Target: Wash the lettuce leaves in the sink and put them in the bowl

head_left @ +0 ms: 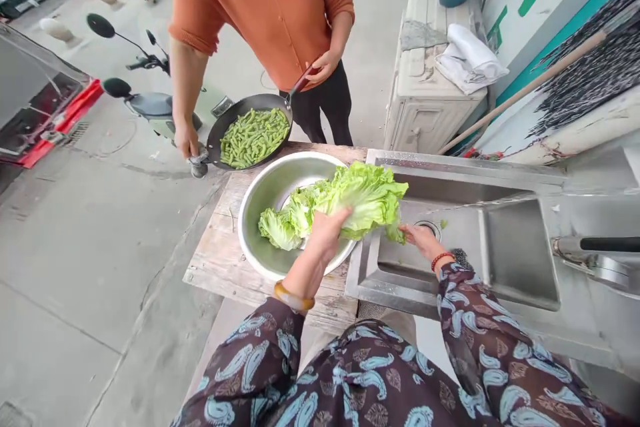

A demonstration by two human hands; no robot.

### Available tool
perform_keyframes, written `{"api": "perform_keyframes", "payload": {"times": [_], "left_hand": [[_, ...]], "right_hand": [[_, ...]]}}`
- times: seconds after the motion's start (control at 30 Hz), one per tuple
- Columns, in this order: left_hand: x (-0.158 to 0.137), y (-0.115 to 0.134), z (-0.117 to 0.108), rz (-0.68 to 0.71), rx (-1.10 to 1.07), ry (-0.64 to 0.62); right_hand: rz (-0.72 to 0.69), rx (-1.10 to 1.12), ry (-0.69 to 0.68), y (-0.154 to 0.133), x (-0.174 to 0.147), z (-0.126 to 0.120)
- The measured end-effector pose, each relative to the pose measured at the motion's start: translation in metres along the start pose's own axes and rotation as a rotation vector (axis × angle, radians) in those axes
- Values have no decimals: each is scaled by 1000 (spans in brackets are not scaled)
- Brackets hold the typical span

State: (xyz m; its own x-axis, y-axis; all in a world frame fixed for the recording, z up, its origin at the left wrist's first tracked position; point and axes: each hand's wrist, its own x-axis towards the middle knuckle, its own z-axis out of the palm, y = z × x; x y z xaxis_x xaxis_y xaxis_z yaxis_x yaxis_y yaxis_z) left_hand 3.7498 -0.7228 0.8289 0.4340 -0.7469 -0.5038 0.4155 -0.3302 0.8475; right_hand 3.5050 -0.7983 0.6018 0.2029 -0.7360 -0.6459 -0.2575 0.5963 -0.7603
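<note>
My left hand (pixel 326 230) grips a bunch of pale green lettuce (pixel 367 193), thumb on top, over the right side of a round metal basin (pixel 246 230). More lettuce leaves (pixel 279 229) lie inside that basin. At the bunch's right edge, my right hand (pixel 423 241) has its fingertips pinched on a drooping lettuce leaf (pixel 395 232), above the near rim area of the steel sink (pixel 520 247). The undersides of the left fingers are hidden by the leaves.
Across the wooden board (pixel 215 260), a person in an orange top (pixel 265 7) holds a black pan (pixel 215 137) of cut green beans (pixel 255 138). A faucet (pixel 600 260) stands at the right. Behind are a white cabinet (pixel 425 117) with a folded cloth (pixel 470 60) and a scooter (pixel 150 103).
</note>
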Motion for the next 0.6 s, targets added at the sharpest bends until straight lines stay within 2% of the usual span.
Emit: {"api": "perform_keyframes", "payload": {"times": [0.1, 0.2, 0.37, 0.43, 0.5, 0.6], "left_hand": [[-1, 16, -15, 17, -18, -18], [0, 26, -29, 35, -8, -30], [0, 39, -56, 267, 87, -13], [-3, 46, -61, 317, 103, 28], [-8, 51, -53, 310, 91, 49], [-22, 46, -11, 229, 28, -29]], "right_hand": [[-43, 143, 120, -15, -40, -22], [-128, 177, 177, -26, -72, -27], [-269, -262, 100, -36, -94, 1], [-337, -352, 94, -34, -102, 13], [-394, -384, 84, -29, -114, 19], [-355, -249, 30, -12, -138, 12]]}}
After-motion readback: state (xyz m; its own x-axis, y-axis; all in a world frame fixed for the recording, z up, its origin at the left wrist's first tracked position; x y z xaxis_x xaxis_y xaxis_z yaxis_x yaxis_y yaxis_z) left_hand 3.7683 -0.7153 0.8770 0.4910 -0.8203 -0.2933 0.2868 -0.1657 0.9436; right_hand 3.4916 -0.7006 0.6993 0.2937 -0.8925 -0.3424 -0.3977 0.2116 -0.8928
